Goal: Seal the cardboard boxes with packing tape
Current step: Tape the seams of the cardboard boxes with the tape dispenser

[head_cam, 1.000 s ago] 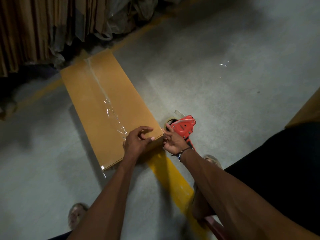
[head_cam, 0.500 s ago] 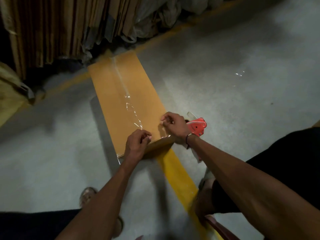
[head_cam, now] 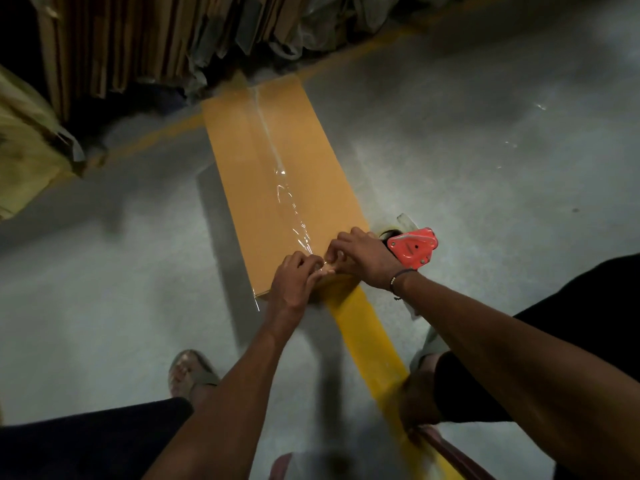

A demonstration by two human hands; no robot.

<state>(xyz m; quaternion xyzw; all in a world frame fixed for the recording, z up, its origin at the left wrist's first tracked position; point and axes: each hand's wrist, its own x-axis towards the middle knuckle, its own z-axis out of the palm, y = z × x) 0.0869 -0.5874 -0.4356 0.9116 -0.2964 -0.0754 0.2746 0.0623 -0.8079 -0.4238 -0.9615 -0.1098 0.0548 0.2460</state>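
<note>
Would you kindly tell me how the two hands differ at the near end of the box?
The left hand sits at the near edge of the cardboard box, fingers curled onto the tape; the right hand reaches across from beside the red tape dispenser. Only the right wrist wears a bracelet. Both pinch at the tape's end.

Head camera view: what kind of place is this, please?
Probably a warehouse or packing area: a concrete floor with a painted yellow line, flattened cardboard sheets stacked upright, and a red tape dispenser beside the cardboard box.
</note>
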